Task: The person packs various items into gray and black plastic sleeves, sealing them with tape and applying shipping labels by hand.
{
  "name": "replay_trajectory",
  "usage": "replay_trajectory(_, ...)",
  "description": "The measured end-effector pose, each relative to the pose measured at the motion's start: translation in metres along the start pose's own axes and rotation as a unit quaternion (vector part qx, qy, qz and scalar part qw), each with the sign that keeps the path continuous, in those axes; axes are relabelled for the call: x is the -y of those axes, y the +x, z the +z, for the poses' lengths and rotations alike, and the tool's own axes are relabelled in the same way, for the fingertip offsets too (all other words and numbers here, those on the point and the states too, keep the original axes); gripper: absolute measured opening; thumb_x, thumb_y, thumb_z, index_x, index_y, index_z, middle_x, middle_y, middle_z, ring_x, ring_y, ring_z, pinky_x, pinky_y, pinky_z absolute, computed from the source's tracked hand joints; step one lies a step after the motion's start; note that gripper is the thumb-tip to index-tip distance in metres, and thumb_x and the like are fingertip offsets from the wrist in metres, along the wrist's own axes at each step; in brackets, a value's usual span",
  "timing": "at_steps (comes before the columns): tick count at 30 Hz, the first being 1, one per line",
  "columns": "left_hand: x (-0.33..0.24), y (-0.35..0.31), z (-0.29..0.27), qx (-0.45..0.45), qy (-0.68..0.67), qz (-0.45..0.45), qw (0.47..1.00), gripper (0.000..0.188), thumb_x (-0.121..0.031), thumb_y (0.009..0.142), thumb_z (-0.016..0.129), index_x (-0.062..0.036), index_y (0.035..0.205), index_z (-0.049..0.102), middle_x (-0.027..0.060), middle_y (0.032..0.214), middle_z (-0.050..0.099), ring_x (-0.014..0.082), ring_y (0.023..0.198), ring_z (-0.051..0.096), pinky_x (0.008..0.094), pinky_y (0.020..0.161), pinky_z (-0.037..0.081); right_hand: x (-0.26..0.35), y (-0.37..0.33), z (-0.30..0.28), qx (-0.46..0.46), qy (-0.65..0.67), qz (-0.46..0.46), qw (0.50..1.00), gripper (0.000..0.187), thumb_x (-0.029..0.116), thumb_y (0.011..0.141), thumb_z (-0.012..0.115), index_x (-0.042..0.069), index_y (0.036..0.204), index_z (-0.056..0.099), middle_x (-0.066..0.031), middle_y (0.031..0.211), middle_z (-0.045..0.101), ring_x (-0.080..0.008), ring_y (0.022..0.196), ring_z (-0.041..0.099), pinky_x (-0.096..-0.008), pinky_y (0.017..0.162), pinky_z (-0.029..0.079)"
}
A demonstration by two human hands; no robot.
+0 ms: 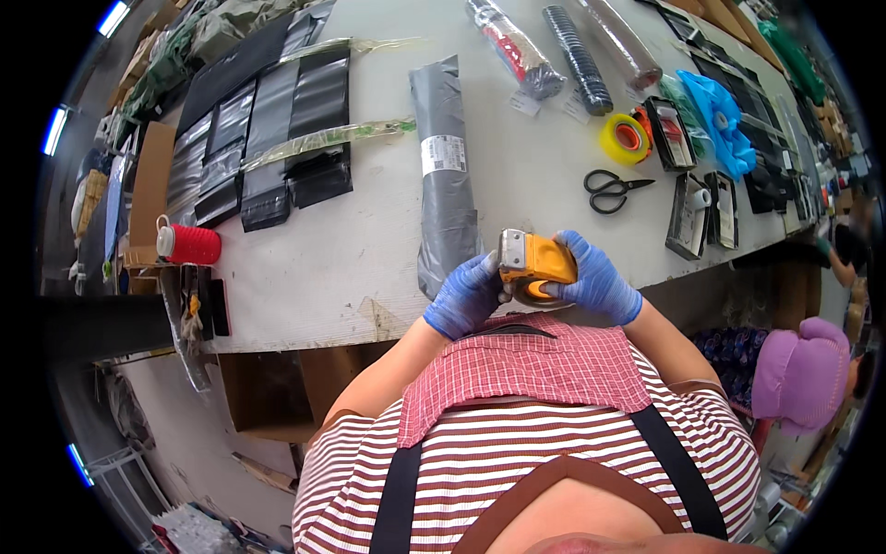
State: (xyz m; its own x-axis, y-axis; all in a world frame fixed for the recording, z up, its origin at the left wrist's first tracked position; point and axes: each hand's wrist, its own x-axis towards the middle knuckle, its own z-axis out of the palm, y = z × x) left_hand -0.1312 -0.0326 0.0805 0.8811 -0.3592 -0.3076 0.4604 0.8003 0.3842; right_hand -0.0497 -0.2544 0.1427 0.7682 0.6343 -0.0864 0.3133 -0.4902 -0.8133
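Both hands wear blue gloves and meet at the table's near edge. My right hand [598, 282] is closed around a yellow tape dispenser [552, 260] with a metal front. My left hand [461, 295] is closed at that metal front, its thumb and fingers against it; whether it pinches the tape end is hidden. Just beyond my left hand lies a long grey plastic-wrapped package [445, 208] with a white label [443, 154], its near end by my fingers.
Black scissors [611, 192], a yellow tape roll [624, 140] and black boxes [688, 217] lie at right. Wrapped rolls [579, 60] are at the far side. Black plastic bags [268, 120] and a red spool [196, 244] sit at left. A purple padded chair [801, 377] stands at lower right.
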Motion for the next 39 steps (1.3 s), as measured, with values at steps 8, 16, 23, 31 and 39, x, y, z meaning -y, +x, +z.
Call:
replay_trajectory(8,-0.049,0.005,-0.038,-0.311,0.361,0.251,0.843,0.024,-0.024,0.091,0.066,-0.0011,0.084,0.070,-0.0010,0.067,0.061,0.0067,0.060,0.051,0.0245,0.056,0.042,-0.024,0.066,-0.013,0.041,-0.184,-0.178,0.966,0.069,0.031,0.068,0.083,0.003,0.123,0.053,-0.0203,0.110,0.063,-0.0380,0.101,0.062,-0.0413,0.088,0.051)
replay_trajectory(16,-0.091,0.019,-0.108,-0.449,0.743,0.036,0.496,0.053,-0.041,0.082,0.072,-0.0017,0.116,0.062,0.0203,0.107,0.065,0.0306,0.096,0.063,0.0424,0.085,0.049,-0.082,0.101,-0.011,0.084,-0.315,-0.106,0.939,0.063,0.026,0.068,0.079,0.003,0.122,0.055,-0.0195,0.107,0.064,-0.0357,0.100,0.062,-0.0411,0.088,0.051)
replay_trajectory(23,-0.021,0.032,-0.076,-0.351,0.751,0.265,0.492,0.077,-0.037,0.073,0.074,0.0020,0.134,0.046,0.0304,0.131,0.050,0.0417,0.130,0.041,0.0463,0.104,0.038,-0.062,0.110,0.016,0.119,-0.304,-0.070,0.942,0.062,0.028,0.069,0.078,0.003,0.122,0.055,-0.0195,0.106,0.064,-0.0359,0.100,0.062,-0.0418,0.088,0.051)
replay_trajectory(31,-0.084,-0.042,-0.101,-0.441,0.758,0.137,0.461,0.088,-0.048,0.075,0.070,0.0054,0.138,0.040,0.0304,0.138,0.044,0.0421,0.132,0.040,0.0440,0.108,0.035,0.023,0.164,0.118,0.056,-0.187,-0.140,0.971,0.063,0.034,0.074,0.077,0.003,0.123,0.053,-0.0226,0.104,0.064,-0.0391,0.095,0.063,-0.0436,0.084,0.052)
replay_trajectory(39,-0.079,-0.056,-0.137,-0.492,0.728,0.111,0.464,0.096,-0.046,0.071,0.079,0.0035,0.140,0.036,0.0245,0.123,0.055,0.0402,0.110,0.056,0.0443,0.095,0.046,-0.034,0.100,0.059,0.103,-0.218,-0.130,0.962,0.070,0.033,0.071,0.079,0.007,0.130,0.051,-0.0208,0.109,0.064,-0.0383,0.099,0.062,-0.0422,0.087,0.052)
